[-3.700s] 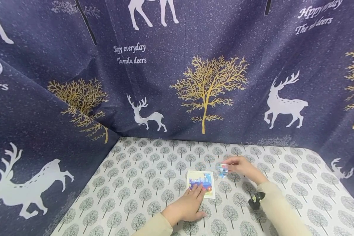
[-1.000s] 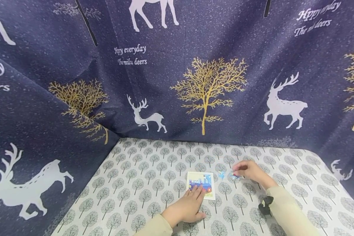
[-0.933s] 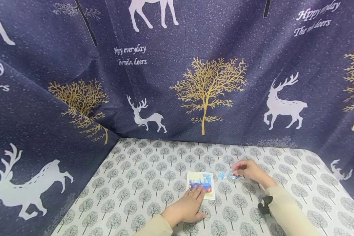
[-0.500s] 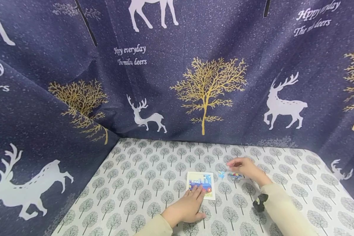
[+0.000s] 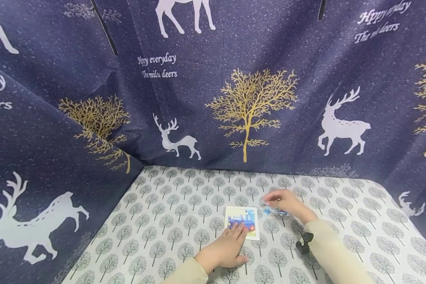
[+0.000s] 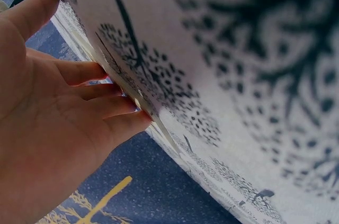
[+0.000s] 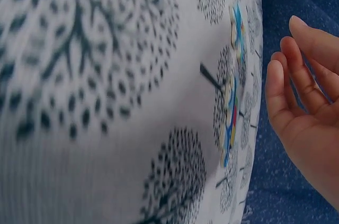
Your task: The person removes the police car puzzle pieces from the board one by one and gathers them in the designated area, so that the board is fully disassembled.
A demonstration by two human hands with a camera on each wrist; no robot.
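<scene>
My left hand (image 5: pixel 225 246) lies on a small white-framed jigsaw puzzle (image 5: pixel 254 228) with a cartoon blue vehicle on it. In the left wrist view, the left hand's fingertips (image 6: pixel 147 118) press on the thin puzzle board (image 6: pixel 172 142) at the tablecloth. My right hand (image 5: pixel 287 203) hovers just right of the board with nothing in its loosely bent fingers. Under it lie two jigsaw pieces, side by side. The right wrist view shows the light-blue piece (image 7: pixel 237 32) nearer the board and the multicoloured piece (image 7: pixel 229 121) farther along, both flat and apart from the fingers.
A white tablecloth (image 5: pixel 163 236) with a tree print covers the table. Behind it and at the left hangs a dark blue curtain (image 5: pixel 198 90) with deer and trees. A black band (image 5: pixel 304 242) is on the right sleeve.
Several seconds ago my right hand held the multicoloured piece; it has since been let go, to the right of the blue one. The right hand then moved back left. My left hand stays put.
</scene>
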